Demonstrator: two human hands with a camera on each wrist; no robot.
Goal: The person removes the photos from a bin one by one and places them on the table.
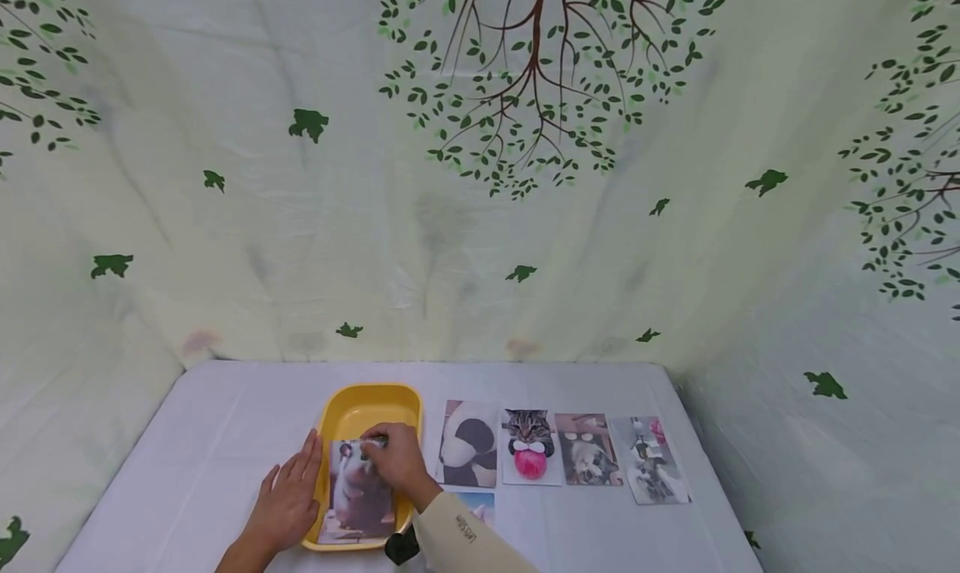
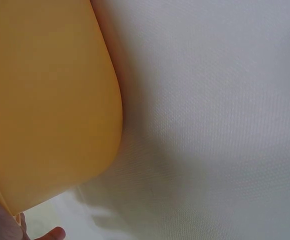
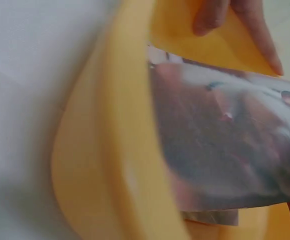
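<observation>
A yellow tray [image 1: 375,396] stands left of centre on the table, holding a photo card of a hamster-like animal [image 1: 356,498]. My right hand [image 1: 401,460] reaches over the tray and pinches the card near its top edge. In the right wrist view the same card [image 3: 225,135] bows slightly, with another card's edge [image 3: 215,217] showing beneath it. My left hand [image 1: 288,498] lies along the tray's left rim, fingers extended. The left wrist view shows the tray's outer wall [image 2: 50,100], with only a little of the hand at the lower corner.
Right of the tray runs a row of photo cards: a black-and-white close-up [image 1: 468,444], a cat with a pink ball [image 1: 530,448], a furry animal [image 1: 588,450] and a greyish picture with pink [image 1: 651,460]. A bluish card [image 1: 478,506] lies below, partly behind the right sleeve [image 1: 465,535].
</observation>
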